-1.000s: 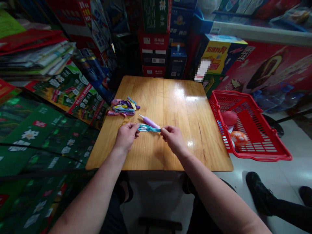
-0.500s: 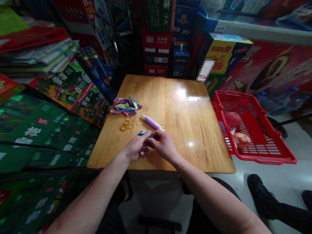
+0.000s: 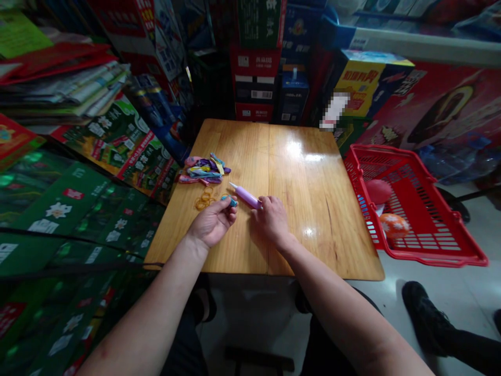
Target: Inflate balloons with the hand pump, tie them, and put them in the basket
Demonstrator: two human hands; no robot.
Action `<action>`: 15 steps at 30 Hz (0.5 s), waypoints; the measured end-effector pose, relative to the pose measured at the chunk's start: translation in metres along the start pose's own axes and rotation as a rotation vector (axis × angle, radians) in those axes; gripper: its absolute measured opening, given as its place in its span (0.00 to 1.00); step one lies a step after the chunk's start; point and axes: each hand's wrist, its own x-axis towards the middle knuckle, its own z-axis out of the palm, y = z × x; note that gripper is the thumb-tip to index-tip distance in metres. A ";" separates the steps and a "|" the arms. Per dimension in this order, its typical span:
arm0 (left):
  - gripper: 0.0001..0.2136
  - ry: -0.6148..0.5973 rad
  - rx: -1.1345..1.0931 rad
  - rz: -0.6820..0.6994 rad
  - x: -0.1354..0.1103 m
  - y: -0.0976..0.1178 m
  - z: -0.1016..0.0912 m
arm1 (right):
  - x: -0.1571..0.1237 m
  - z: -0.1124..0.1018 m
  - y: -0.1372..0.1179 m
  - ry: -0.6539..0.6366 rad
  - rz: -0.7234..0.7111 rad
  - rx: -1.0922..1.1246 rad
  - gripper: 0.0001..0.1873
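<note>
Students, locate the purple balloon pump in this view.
The pump lies on the wooden table in the head view, its near end at the right hand, right of the rubber bands.

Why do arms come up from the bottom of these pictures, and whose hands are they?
They are one person's own hands! The camera sits on that person's head and looks down, so you see what they see. On the wooden table lie a pile of balloons, some rubber bands and a purple balloon pump. The left hand holds a small blue balloon in its fingertips. The right hand is at the end of the pump.
</note>
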 end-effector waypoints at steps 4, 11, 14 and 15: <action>0.06 0.020 -0.035 0.062 0.007 0.006 -0.002 | 0.001 0.003 0.001 0.003 0.070 0.056 0.08; 0.06 0.225 -0.120 0.150 0.022 0.030 -0.012 | -0.011 -0.032 0.006 0.081 0.060 0.252 0.08; 0.07 0.261 -0.121 0.165 0.026 0.033 -0.015 | -0.020 -0.045 0.006 0.080 0.012 0.295 0.06; 0.07 0.262 -0.114 0.167 0.027 0.033 -0.016 | -0.023 -0.048 0.006 0.074 -0.003 0.305 0.06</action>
